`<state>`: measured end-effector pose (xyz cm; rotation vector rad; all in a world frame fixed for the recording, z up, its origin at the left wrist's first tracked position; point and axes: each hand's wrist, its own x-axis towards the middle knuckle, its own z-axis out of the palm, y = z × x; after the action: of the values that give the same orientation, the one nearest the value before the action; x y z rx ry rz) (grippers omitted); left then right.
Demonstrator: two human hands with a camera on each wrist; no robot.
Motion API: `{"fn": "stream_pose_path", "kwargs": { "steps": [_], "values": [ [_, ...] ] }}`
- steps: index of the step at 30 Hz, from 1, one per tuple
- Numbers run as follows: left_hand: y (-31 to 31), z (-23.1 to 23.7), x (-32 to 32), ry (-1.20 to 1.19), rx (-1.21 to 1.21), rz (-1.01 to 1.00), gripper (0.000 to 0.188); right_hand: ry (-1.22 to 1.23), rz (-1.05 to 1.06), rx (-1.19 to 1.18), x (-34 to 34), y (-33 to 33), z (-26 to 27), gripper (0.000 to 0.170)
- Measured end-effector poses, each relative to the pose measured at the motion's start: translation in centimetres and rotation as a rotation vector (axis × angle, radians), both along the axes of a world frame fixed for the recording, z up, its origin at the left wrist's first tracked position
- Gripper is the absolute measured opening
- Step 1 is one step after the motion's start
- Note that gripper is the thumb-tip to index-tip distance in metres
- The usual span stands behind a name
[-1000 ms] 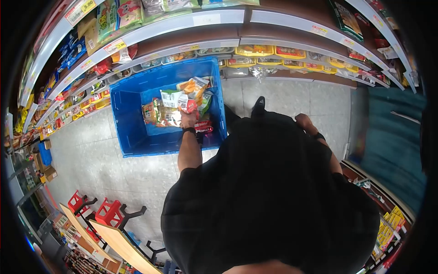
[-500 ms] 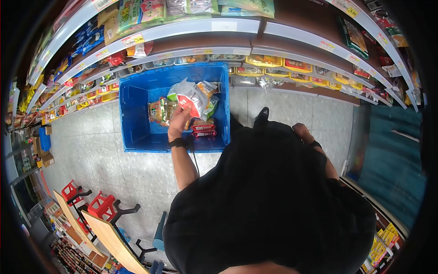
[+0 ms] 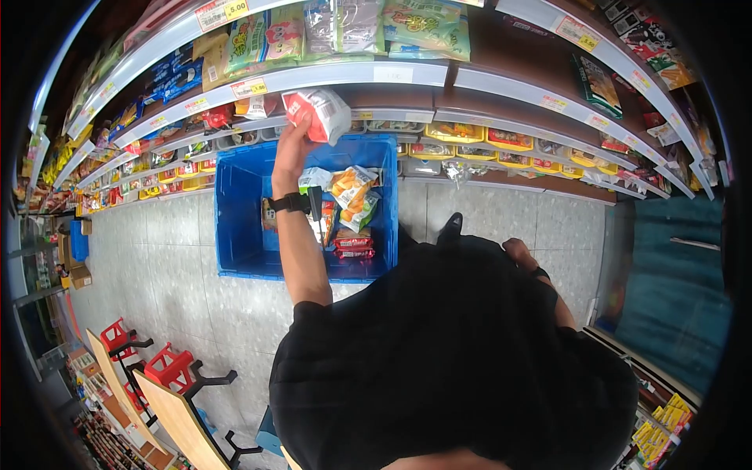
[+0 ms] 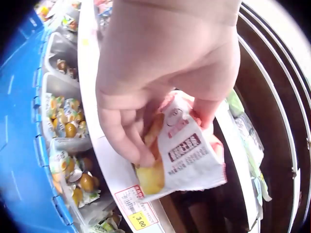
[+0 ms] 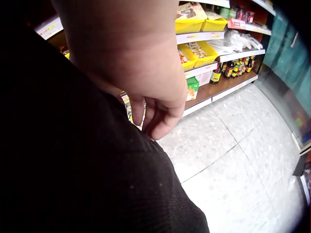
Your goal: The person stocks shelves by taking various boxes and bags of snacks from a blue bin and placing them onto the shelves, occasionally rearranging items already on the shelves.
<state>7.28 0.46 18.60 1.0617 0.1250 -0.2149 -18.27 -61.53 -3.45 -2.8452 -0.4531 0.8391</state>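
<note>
My left hand (image 3: 291, 150) pinches a red and white snack bag (image 3: 325, 117) between thumb and fingers, above the far rim of the blue crate (image 3: 235, 227). In the left wrist view the printed back of the bag shows, in front of a dark shelf and beside a price tag (image 4: 137, 208). Inside the crate lie an orange and white snack bag (image 3: 352, 186), red packets (image 3: 354, 249) and other bagged snacks, partly hidden by my forearm. My right hand (image 3: 518, 252) hangs by the dark clothing with loosely curled fingers and holds nothing.
Shelves with price strips (image 3: 392, 74) rise behind the crate, with packaged snacks (image 3: 427, 30) on an upper level and yellow trays (image 3: 454, 131) lower down. Red stools (image 3: 168, 366) and a wooden tabletop (image 3: 176, 415) stand at the lower left. Grey tiled floor (image 3: 180, 305) surrounds the crate.
My left hand has lifted the red and white snack bag out of the crate and carried it forward to the shelf. The right hand stays at the side.
</note>
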Motion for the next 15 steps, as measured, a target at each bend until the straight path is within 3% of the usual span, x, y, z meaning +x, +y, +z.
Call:
{"fn": "stream_pose_path", "kwargs": {
  "steps": [2,3,4,6,7,10,11,12,14,15],
  "values": [
    [-0.6,2.0,1.5,0.030,0.430,0.103,0.043,-0.013,-0.039,0.033,-0.6,-0.3,-0.7,0.011],
    [-1.2,2.8,2.0,-0.010,0.484,0.159,0.044,0.051,-0.214,0.098,-0.9,-0.3,-0.9,0.011],
    [-1.5,3.4,2.6,-0.013,0.484,0.158,0.044,0.047,-0.216,0.099,-1.1,-0.1,-0.8,0.011],
    [-1.8,4.2,4.2,0.000,0.727,0.212,0.042,0.021,-0.182,0.106,-1.3,0.0,-0.3,0.012],
    [-0.1,0.3,7.2,-0.069,0.992,0.319,0.045,0.023,-0.180,0.106,-1.4,0.4,0.2,0.012],
    [-3.4,4.5,6.0,-0.082,1.193,0.486,0.046,-0.028,-0.106,0.065,-1.5,1.4,1.9,0.013],
    [-4.3,4.6,5.9,-0.203,1.210,0.547,0.051,0.004,-0.091,0.048,-1.5,1.6,2.3,0.014],
    [-5.2,4.5,5.7,-0.202,1.210,0.549,0.051,0.036,-0.077,0.032,-1.4,1.7,2.6,0.015],
    [-7.0,4.4,5.1,-0.487,1.282,0.618,0.055,0.022,-0.061,0.047,-1.5,1.5,2.2,0.015],
    [-7.6,4.2,5.1,-0.505,1.251,0.512,0.059,0.011,-0.047,0.062,-1.9,1.4,1.9,0.015]
  ]
}}
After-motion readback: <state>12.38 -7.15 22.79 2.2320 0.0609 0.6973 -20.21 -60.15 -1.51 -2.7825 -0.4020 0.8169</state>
